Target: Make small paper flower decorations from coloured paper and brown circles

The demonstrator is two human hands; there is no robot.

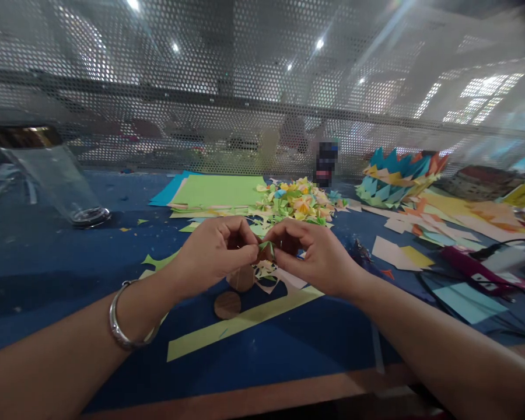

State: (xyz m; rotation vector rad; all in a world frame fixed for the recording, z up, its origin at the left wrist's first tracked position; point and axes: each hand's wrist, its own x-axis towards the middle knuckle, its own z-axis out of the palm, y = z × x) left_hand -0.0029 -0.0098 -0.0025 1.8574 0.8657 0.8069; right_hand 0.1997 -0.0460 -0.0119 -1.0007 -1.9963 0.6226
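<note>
Between my two hands is a small folded piece of green paper [266,249], raised above the table. My left hand [221,248] pinches its left side with thumb and fingertips. On the other side, my right hand [308,251] closes thumb and fingers on the paper's right edge. Just below lie a round brown wooden disc [227,305] and a brown wooden piece [241,278], partly hidden by my left hand. A long yellow-green paper strip [245,322] runs slantwise in front of them. Behind my hands a heap of small folded paper flowers [304,198] covers the table.
Green paper sheets [223,189] are stacked behind my left hand. A clear bottle with a gold lid [55,175] stands left. To the right are a spiky folded-paper basket [391,181], loose paper pieces, a magenta power strip [475,271] and cables. A perforated metal screen [245,105] borders the back.
</note>
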